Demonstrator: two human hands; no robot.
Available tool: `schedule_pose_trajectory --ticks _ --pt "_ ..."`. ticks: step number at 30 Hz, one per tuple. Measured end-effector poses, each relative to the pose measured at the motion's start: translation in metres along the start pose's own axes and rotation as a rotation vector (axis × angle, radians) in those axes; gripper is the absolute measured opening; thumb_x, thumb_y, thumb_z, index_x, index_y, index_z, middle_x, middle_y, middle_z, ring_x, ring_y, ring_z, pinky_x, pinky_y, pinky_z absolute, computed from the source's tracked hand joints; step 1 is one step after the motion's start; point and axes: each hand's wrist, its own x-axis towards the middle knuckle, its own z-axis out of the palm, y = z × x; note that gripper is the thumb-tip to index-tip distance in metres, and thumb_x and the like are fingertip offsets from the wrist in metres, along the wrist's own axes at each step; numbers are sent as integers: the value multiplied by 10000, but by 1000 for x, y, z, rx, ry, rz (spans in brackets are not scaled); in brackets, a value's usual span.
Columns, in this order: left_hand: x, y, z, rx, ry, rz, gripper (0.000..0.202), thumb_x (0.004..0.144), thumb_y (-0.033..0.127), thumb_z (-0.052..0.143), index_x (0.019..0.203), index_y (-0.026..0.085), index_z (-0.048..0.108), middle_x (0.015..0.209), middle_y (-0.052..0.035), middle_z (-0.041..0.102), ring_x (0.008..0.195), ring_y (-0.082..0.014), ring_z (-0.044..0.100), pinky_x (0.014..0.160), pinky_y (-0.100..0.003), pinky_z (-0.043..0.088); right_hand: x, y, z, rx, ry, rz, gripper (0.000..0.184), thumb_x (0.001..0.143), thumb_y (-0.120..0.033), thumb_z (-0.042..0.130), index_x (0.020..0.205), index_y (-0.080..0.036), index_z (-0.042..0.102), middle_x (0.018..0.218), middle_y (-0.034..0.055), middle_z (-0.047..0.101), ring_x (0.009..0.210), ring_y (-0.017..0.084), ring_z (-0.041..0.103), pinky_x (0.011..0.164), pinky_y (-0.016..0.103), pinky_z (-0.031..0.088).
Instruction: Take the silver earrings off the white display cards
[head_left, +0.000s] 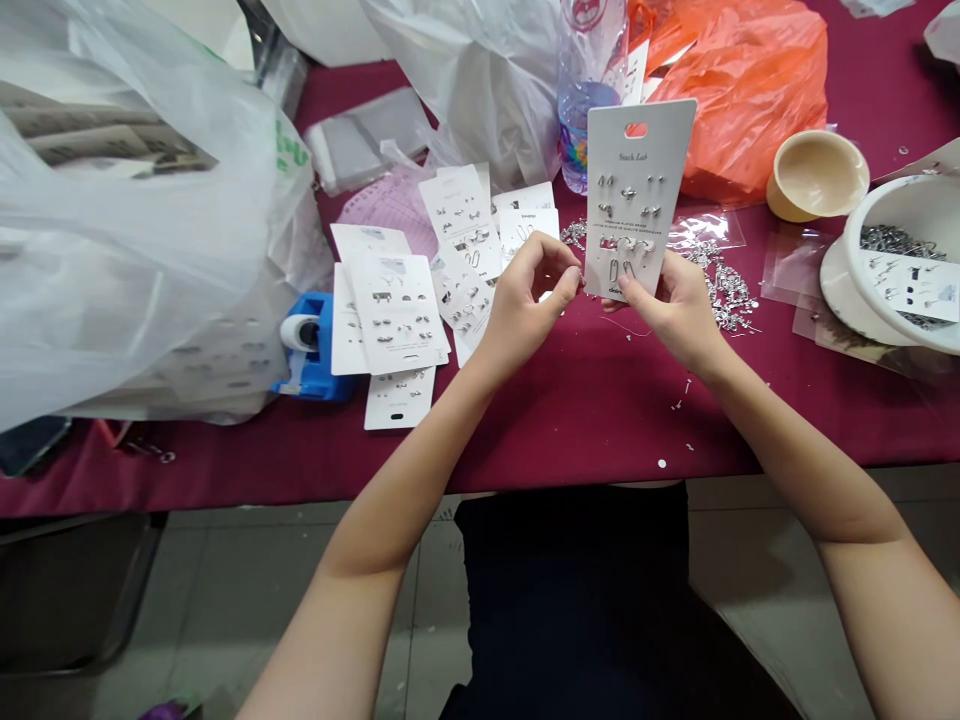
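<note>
My right hand (pixel 675 310) grips the bottom edge of a white earring card (pixel 637 190), holding it upright above the maroon tablecloth (pixel 570 400). Several small silver earrings are fixed on the card's face. My left hand (pixel 529 295) is just left of the card's lower corner, its fingertips pinched together on something too small to make out. A loose heap of silver earrings (pixel 731 290) lies on the cloth behind my right hand.
Filled earring cards (pixel 397 315) are spread at centre left beside a blue tape dispenser (pixel 311 345). Large clear plastic bags (pixel 127 250) fill the left. A water bottle (pixel 589 90), an orange bag (pixel 742 80), a beige bowl (pixel 817 175) and a white bowl (pixel 900 210) of earrings stand behind and right.
</note>
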Motion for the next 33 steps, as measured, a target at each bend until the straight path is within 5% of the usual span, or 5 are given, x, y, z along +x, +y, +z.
schedule_pose_trajectory --ticks 6,18,33 --pt "0 2 1 -26 -29 -23 359 935 585 621 927 233 550 859 -1 626 807 -118 656 729 -272 568 0 1 1 19 13 -10 353 865 -527 742 975 -195 694 946 35 783 732 175 755 716 348 675" --pt "-2 -9 4 11 97 32 355 908 589 658 943 247 570 871 -10 604 800 -137 643 747 -316 590 -5 -1 5 -24 -61 -6 351 878 -527 717 995 -197 702 884 31 736 754 188 739 728 362 660" --pt "-7 -14 7 349 232 220 108 968 324 617 913 233 599 857 -29 624 837 -172 627 809 -354 570 -7 -3 8 12 -82 16 372 875 -554 714 980 -199 681 878 33 739 730 185 742 720 358 663"
